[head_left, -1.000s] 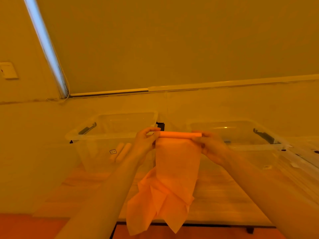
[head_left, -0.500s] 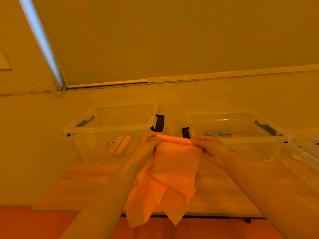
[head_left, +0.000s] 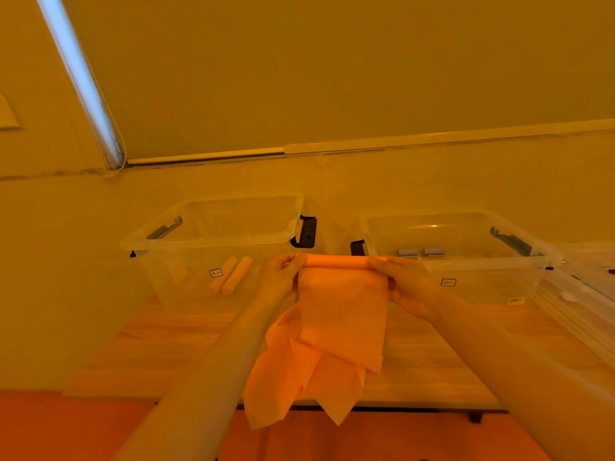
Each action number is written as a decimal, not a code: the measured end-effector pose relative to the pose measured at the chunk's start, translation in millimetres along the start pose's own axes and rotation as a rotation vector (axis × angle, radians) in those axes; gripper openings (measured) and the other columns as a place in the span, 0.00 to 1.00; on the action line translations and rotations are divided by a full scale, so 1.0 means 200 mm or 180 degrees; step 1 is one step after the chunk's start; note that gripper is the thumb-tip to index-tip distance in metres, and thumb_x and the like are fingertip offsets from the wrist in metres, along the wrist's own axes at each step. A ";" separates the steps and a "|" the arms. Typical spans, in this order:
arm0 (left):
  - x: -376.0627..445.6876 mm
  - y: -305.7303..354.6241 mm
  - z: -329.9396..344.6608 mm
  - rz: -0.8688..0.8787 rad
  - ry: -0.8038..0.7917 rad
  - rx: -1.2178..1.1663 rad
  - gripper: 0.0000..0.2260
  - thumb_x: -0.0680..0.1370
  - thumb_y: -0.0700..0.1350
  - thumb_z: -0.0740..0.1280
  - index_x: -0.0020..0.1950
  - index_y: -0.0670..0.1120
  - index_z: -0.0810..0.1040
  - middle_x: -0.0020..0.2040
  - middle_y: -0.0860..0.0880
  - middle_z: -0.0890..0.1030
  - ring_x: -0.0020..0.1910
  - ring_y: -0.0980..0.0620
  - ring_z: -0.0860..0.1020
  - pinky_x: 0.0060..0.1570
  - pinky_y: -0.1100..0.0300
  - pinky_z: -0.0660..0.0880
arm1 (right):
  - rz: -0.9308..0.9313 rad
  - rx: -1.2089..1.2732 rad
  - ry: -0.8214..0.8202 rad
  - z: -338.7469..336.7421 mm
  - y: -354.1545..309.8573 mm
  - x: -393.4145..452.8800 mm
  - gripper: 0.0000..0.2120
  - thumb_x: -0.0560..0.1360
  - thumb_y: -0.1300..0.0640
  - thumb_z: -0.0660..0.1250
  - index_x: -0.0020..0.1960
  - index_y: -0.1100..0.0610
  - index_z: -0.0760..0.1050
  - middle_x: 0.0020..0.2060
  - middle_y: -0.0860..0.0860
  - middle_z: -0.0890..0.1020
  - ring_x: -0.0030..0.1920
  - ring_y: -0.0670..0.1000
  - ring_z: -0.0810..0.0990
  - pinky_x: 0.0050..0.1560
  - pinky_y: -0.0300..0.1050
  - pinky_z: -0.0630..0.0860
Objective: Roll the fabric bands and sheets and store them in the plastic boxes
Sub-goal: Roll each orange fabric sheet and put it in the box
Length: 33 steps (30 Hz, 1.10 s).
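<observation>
An orange fabric sheet [head_left: 336, 327] hangs in the air in front of me, its top edge wound into a thin roll [head_left: 336, 261]. My left hand [head_left: 279, 277] pinches the roll's left end and my right hand [head_left: 404, 284] pinches its right end. The loose lower part droops past the table's front edge. Behind my hands stand two clear plastic boxes. The left box [head_left: 206, 241] holds two rolled orange pieces [head_left: 233, 276]. The right box [head_left: 482, 261] holds two small grey rolls [head_left: 420, 252].
Both boxes stand on a wooden table [head_left: 166, 354] against a pale wall. Black latch handles [head_left: 307, 231] stick out between the boxes. A clear lid or further box [head_left: 585, 281] lies at the far right. A window blind hangs above.
The view has tilted, so the boxes sit higher and show more of their insides. My hands stay on the roll's ends, and the roll looks slightly thicker with less sheet hanging.
</observation>
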<state>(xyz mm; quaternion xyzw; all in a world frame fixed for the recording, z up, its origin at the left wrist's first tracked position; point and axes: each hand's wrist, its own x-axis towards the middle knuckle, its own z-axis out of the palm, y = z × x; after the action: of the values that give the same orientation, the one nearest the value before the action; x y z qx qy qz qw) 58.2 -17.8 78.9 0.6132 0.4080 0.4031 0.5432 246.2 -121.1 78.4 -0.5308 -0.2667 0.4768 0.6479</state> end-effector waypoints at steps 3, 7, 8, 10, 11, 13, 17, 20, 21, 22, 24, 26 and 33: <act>-0.01 0.01 0.01 0.0069 -0.0027 -0.0045 0.12 0.79 0.46 0.64 0.62 0.50 0.76 0.59 0.48 0.76 0.54 0.50 0.77 0.41 0.61 0.78 | 0.0015 0.0162 0.0039 0.00 0.00 0.01 0.11 0.75 0.62 0.67 0.57 0.63 0.76 0.47 0.57 0.81 0.46 0.54 0.80 0.39 0.45 0.82; -0.02 0.03 0.03 -0.0070 -0.0154 -0.0113 0.12 0.80 0.46 0.62 0.63 0.49 0.75 0.62 0.46 0.76 0.59 0.46 0.76 0.57 0.48 0.77 | -0.0062 0.0128 0.0052 -0.01 -0.01 0.01 0.11 0.76 0.65 0.65 0.59 0.59 0.73 0.51 0.57 0.78 0.50 0.55 0.78 0.47 0.47 0.79; -0.02 0.04 0.03 -0.0141 -0.0132 -0.0118 0.13 0.81 0.46 0.62 0.64 0.47 0.75 0.61 0.45 0.77 0.58 0.46 0.77 0.57 0.48 0.77 | -0.0086 0.0160 0.0036 -0.01 -0.02 0.01 0.12 0.77 0.66 0.64 0.59 0.58 0.73 0.51 0.57 0.78 0.51 0.55 0.78 0.47 0.47 0.78; -0.03 0.04 0.03 -0.0232 -0.0118 -0.0083 0.14 0.81 0.46 0.61 0.64 0.44 0.75 0.59 0.43 0.79 0.56 0.46 0.78 0.54 0.51 0.78 | -0.0137 0.0169 -0.0017 -0.02 -0.03 0.00 0.10 0.78 0.66 0.63 0.58 0.59 0.74 0.51 0.57 0.79 0.49 0.54 0.78 0.45 0.46 0.78; -0.03 0.04 0.04 -0.0249 -0.0143 -0.0101 0.13 0.81 0.46 0.61 0.64 0.43 0.75 0.58 0.43 0.79 0.55 0.46 0.79 0.52 0.53 0.79 | -0.0164 0.0134 -0.0021 -0.02 -0.03 0.00 0.09 0.78 0.65 0.62 0.58 0.59 0.75 0.49 0.57 0.79 0.48 0.53 0.79 0.44 0.45 0.79; -0.04 0.04 0.04 -0.0223 -0.0171 -0.0125 0.13 0.81 0.46 0.61 0.63 0.44 0.75 0.57 0.43 0.79 0.53 0.46 0.79 0.46 0.56 0.79 | -0.0204 -0.0104 0.0060 -0.03 -0.02 0.00 0.09 0.78 0.62 0.63 0.58 0.59 0.76 0.47 0.57 0.80 0.46 0.53 0.80 0.41 0.45 0.81; -0.05 0.04 0.03 -0.0101 -0.0180 0.0010 0.09 0.81 0.47 0.61 0.60 0.49 0.76 0.57 0.44 0.78 0.53 0.46 0.79 0.45 0.55 0.80 | -0.0125 -0.0570 0.0361 -0.03 0.00 0.01 0.11 0.78 0.55 0.65 0.59 0.56 0.76 0.51 0.55 0.79 0.50 0.55 0.78 0.42 0.50 0.80; -0.06 0.04 0.03 -0.0070 -0.0234 -0.0084 0.10 0.81 0.45 0.61 0.61 0.48 0.76 0.57 0.45 0.78 0.55 0.46 0.78 0.46 0.56 0.79 | -0.0070 -0.0487 0.0391 -0.02 0.01 0.01 0.08 0.78 0.53 0.66 0.55 0.54 0.77 0.50 0.55 0.80 0.51 0.56 0.78 0.48 0.54 0.78; -0.06 0.04 0.02 -0.0080 -0.0239 -0.0114 0.10 0.81 0.45 0.61 0.61 0.49 0.76 0.57 0.45 0.78 0.55 0.46 0.78 0.46 0.57 0.79 | -0.0095 -0.0493 0.0391 -0.02 0.01 0.01 0.08 0.77 0.53 0.66 0.55 0.55 0.77 0.49 0.55 0.79 0.50 0.56 0.78 0.46 0.53 0.79; -0.05 0.04 0.03 -0.0101 -0.0245 -0.0127 0.10 0.81 0.45 0.61 0.61 0.50 0.76 0.57 0.46 0.77 0.55 0.47 0.78 0.47 0.56 0.79 | -0.0127 -0.0510 0.0369 -0.02 0.01 0.00 0.09 0.77 0.54 0.66 0.56 0.56 0.77 0.49 0.55 0.79 0.49 0.55 0.78 0.44 0.51 0.79; -0.05 0.03 0.03 -0.0155 -0.0246 -0.0128 0.10 0.81 0.46 0.61 0.60 0.50 0.76 0.58 0.46 0.77 0.56 0.46 0.77 0.52 0.52 0.79 | -0.0151 -0.0480 0.0285 -0.02 0.01 0.00 0.10 0.77 0.58 0.67 0.58 0.56 0.76 0.50 0.55 0.78 0.49 0.55 0.78 0.43 0.49 0.79; -0.04 0.02 0.02 -0.0212 -0.0226 -0.0075 0.11 0.80 0.48 0.62 0.61 0.48 0.76 0.58 0.45 0.78 0.56 0.46 0.78 0.56 0.48 0.77 | -0.0121 -0.0313 0.0176 -0.01 0.01 0.00 0.10 0.77 0.62 0.66 0.57 0.56 0.75 0.50 0.56 0.78 0.49 0.54 0.79 0.42 0.47 0.79; -0.03 0.01 0.00 -0.0295 -0.0172 -0.0024 0.06 0.79 0.48 0.64 0.55 0.50 0.77 0.56 0.44 0.79 0.55 0.45 0.78 0.55 0.47 0.78 | -0.0168 -0.0508 0.0038 -0.02 0.02 0.00 0.11 0.78 0.59 0.64 0.59 0.57 0.76 0.53 0.57 0.80 0.52 0.56 0.80 0.46 0.50 0.80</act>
<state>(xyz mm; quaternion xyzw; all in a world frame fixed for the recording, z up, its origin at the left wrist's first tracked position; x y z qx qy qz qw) 55.6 -23.5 80.4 0.6023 0.4196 0.3624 0.5743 248.4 -123.8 72.7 -0.5764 -0.3139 0.4336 0.6175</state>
